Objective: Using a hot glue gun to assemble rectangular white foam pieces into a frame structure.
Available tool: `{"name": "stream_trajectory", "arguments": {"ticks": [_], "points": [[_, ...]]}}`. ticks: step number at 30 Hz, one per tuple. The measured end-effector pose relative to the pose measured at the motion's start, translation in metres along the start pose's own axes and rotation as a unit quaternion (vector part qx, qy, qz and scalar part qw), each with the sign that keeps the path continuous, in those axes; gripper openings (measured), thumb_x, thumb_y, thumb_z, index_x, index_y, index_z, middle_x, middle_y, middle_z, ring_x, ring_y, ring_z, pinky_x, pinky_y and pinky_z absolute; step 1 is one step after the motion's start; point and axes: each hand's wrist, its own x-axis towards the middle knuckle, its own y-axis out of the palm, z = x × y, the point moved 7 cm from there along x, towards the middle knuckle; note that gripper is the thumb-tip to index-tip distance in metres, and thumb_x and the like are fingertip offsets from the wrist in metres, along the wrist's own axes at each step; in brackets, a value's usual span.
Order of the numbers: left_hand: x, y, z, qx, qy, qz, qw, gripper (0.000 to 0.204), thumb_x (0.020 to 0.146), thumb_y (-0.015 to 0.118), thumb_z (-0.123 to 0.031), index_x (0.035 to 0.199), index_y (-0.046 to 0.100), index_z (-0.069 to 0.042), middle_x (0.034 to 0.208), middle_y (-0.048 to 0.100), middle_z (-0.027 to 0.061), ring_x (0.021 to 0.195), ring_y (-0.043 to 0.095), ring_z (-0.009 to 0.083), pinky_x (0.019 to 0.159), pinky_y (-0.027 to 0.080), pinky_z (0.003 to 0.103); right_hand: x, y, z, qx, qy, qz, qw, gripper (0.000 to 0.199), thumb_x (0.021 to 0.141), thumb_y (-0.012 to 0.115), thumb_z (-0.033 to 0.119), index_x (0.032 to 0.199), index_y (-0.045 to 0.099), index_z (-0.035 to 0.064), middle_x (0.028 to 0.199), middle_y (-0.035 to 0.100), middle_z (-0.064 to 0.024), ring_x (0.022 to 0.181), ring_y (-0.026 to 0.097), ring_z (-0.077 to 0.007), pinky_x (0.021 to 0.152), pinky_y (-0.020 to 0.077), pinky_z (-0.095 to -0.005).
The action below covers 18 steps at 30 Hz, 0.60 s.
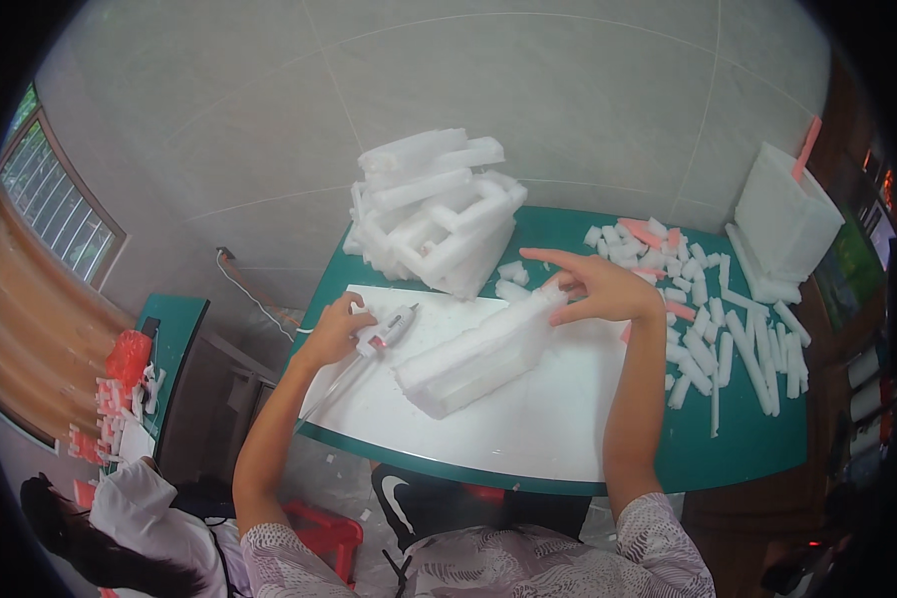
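Note:
My right hand [603,286] grips the far right end of a long white foam piece [483,354], thumb on the near side and index finger stretched out to the left. The foam piece is boxy, with a recessed side, and lies slantwise over a white board [558,439]. A white and grey hot glue gun [391,331] rests on the board to its left, nozzle toward the back. Beside the gun is my left hand [336,331], fingers curved but apart. It seems to hold nothing; its fingertips are close to the gun's body.
A pile of white foam frames [434,214] stands at the back of the green table [747,453]. Many loose foam sticks and blocks [708,309] cover the right side, by a white foam box [782,219]. At left, another person [135,513] sits near a second green table [182,349].

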Motion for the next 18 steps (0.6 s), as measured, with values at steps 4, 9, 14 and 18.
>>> {"name": "stream_trajectory", "arguments": {"ticks": [4,9,14,18], "points": [[0.003,-0.003,0.004,0.096,0.031,0.008,0.995,0.041,0.065,0.073,0.000,0.102,0.071,-0.018,0.112,0.053,0.0096,0.097,0.056,0.0288,0.078,0.044,0.038,0.001,-0.001,-0.008,-0.010,-0.009,-0.010,1.000,0.088,0.069,0.078,0.017,0.147,0.038,0.0241,0.118,0.063,-0.0166,0.106,0.061,-0.0276,0.096,0.0471,-0.0350],[0.004,-0.004,-0.004,0.085,0.008,0.046,0.995,0.039,0.068,0.071,0.000,0.105,0.069,-0.014,0.106,0.057,0.0109,0.099,0.056,0.0303,0.081,0.045,0.040,0.002,-0.001,-0.010,-0.010,-0.014,-0.019,1.000,0.088,0.068,0.079,0.022,0.146,0.040,0.0262,0.115,0.063,-0.0180,0.104,0.062,-0.0286,0.093,0.0479,-0.0346],[0.011,-0.012,-0.026,0.050,0.014,0.036,0.998,0.027,0.080,0.064,-0.002,0.107,0.066,-0.005,0.097,0.062,0.0126,0.091,0.060,0.0295,0.080,0.049,0.037,0.002,0.000,-0.006,-0.031,-0.030,-0.010,0.999,0.084,0.070,0.077,0.018,0.145,0.040,0.0226,0.110,0.067,-0.0149,0.103,0.063,-0.0270,0.100,0.0457,-0.0366],[0.026,-0.028,-0.052,0.006,0.008,0.030,0.999,0.021,0.084,0.063,-0.004,0.105,0.066,-0.005,0.095,0.065,0.0133,0.085,0.062,0.0302,0.076,0.050,0.036,0.003,0.000,-0.011,-0.017,-0.027,-0.012,0.999,0.082,0.070,0.077,0.020,0.144,0.042,0.0242,0.110,0.067,-0.0154,0.104,0.063,-0.0278,0.100,0.0462,-0.0355]]}}
